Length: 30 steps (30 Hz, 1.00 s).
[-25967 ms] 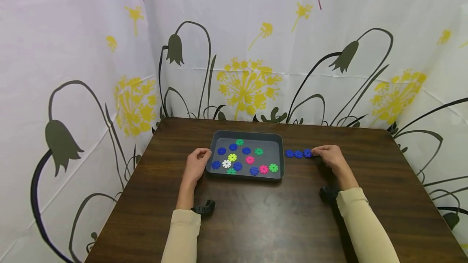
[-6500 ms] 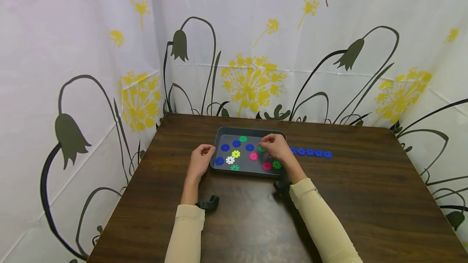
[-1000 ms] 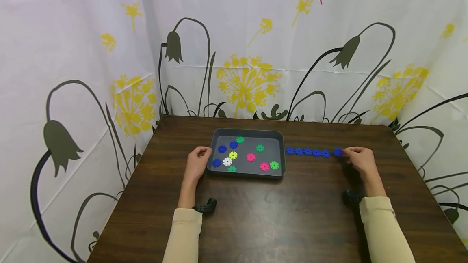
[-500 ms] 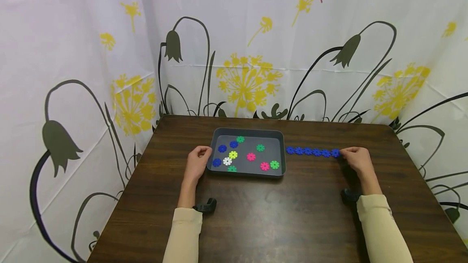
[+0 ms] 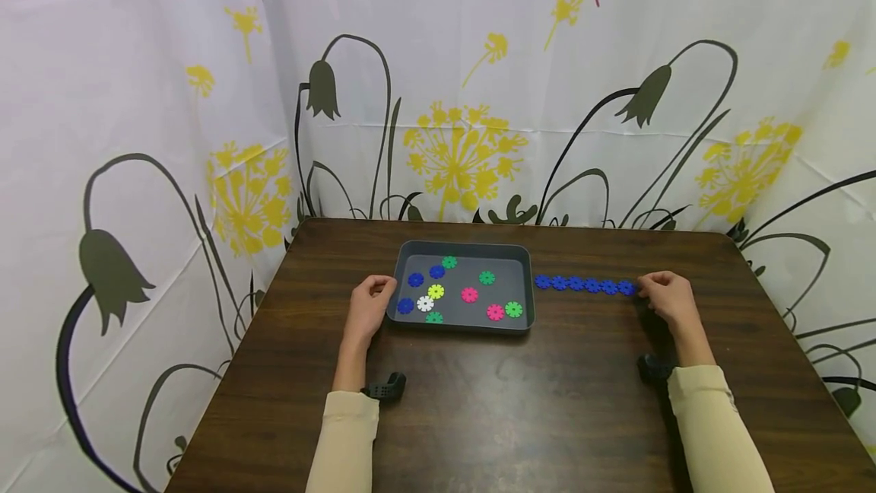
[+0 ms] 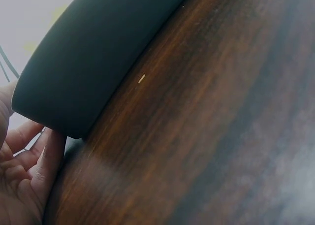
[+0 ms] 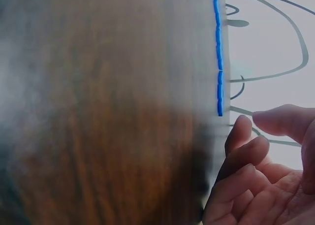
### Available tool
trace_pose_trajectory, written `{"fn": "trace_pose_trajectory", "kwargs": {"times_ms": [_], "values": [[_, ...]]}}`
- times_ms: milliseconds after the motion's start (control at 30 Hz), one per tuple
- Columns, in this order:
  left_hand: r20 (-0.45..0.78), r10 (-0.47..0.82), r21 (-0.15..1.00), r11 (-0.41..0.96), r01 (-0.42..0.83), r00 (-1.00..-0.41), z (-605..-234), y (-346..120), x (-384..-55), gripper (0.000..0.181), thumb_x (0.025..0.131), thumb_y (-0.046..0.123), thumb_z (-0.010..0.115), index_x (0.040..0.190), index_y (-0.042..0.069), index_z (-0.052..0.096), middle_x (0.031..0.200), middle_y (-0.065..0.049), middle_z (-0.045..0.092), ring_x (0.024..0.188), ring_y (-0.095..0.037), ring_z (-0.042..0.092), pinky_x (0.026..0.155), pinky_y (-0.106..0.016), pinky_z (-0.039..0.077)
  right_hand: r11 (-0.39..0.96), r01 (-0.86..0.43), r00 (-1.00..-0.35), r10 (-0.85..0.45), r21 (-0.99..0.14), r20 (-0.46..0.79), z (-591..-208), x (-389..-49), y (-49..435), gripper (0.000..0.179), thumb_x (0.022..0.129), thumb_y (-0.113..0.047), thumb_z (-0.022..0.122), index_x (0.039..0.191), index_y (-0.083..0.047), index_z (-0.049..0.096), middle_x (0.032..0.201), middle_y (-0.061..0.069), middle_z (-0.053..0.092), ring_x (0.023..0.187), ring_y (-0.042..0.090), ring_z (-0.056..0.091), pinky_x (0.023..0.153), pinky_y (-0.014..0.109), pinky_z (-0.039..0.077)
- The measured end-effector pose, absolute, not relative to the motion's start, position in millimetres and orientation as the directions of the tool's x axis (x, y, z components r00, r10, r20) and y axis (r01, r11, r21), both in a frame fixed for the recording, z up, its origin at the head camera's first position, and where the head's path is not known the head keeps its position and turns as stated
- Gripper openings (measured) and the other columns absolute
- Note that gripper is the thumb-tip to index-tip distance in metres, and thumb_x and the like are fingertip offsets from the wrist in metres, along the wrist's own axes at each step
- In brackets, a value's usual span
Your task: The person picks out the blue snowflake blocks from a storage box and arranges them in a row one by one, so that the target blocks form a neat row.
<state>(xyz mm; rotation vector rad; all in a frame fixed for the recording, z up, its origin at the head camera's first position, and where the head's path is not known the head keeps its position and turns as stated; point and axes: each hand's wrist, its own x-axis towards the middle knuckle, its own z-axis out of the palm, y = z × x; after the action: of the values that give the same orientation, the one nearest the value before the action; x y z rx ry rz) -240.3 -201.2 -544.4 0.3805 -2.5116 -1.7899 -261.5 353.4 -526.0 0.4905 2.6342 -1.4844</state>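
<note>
My left hand (image 5: 366, 309) holds the left rim of a dark grey tray (image 5: 460, 326), thumb and fingers either side of its corner (image 6: 74, 77) in the left wrist view. Flat notched discs lie inside: blue (image 5: 416, 280), green (image 5: 487, 278), pink (image 5: 469, 294), one yellow (image 5: 436, 291) and one white (image 5: 425, 303). Right of the tray, several blue discs (image 5: 592, 286) form a straight row on the table. Just past the row's right end is my right hand (image 5: 669, 299); the right wrist view shows its thumb and fingertips parted, with nothing between them, close to the end disc (image 7: 220, 99).
The brown wooden table (image 5: 479, 409) reaches back to a white flower-print curtain (image 5: 465, 59). A black wrist device (image 5: 387, 386) sits on the left wrist and another (image 5: 653, 369) on the right.
Since 26 seconds ago the row has grown from three discs to several. Over the last second my right hand brought another blue disc left against its end and let go. The left hand stays put.
</note>
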Motion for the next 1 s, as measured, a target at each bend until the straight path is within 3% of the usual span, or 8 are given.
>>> {"fn": "trace_pose_trajectory", "kwargs": {"times_ms": [267,467,733,1000], "values": [[-0.110,-0.216,0.935,0.308,-0.174,-0.970,-543.5,-200.9,-240.0,0.037,0.109,0.034,0.064,0.131,0.005,0.069,0.129,-0.017,0.068,0.116,-0.028,0.060,0.094,-0.035,0.046,0.496,0.285,-0.956,0.210,-0.820,-0.205,-521.0,-261.6,345.9,0.048,0.111,-0.031,0.054,0.134,0.010,0.059,0.075,-0.013,0.067,0.064,0.007,0.058,0.062,0.026,0.050],[-0.102,-0.216,0.935,0.313,-0.168,-0.971,-543.0,-202.9,-240.6,0.037,0.109,0.035,0.064,0.131,0.005,0.069,0.129,-0.017,0.068,0.116,-0.028,0.061,0.095,-0.035,0.046,0.546,0.227,-0.973,0.156,-0.806,-0.169,-516.3,-265.9,332.0,0.048,0.111,-0.031,0.055,0.132,0.012,0.061,0.081,-0.005,0.071,0.067,0.010,0.060,0.064,0.027,0.052],[-0.118,-0.214,0.933,0.311,-0.182,-0.970,-543.0,-203.2,-238.3,0.037,0.109,0.034,0.064,0.131,0.006,0.069,0.128,-0.017,0.068,0.116,-0.028,0.061,0.094,-0.035,0.046,0.630,0.131,-0.990,0.037,-0.765,-0.139,-509.1,-270.8,305.8,0.046,0.112,-0.034,0.056,0.131,0.006,0.066,0.105,0.020,0.077,0.095,0.027,0.068,0.072,0.030,0.052],[-0.111,-0.213,0.941,0.292,-0.171,-0.971,-542.3,-201.2,-238.8,0.035,0.108,0.033,0.065,0.130,0.005,0.069,0.128,-0.017,0.068,0.116,-0.028,0.061,0.094,-0.035,0.046,0.663,-0.006,-0.996,-0.073,-0.749,-0.056,-497.7,-279.4,279.1,0.040,0.111,-0.030,0.061,0.128,0.005,0.070,0.110,0.025,0.079,0.105,0.042,0.073,0.079,0.033,0.050]]}}
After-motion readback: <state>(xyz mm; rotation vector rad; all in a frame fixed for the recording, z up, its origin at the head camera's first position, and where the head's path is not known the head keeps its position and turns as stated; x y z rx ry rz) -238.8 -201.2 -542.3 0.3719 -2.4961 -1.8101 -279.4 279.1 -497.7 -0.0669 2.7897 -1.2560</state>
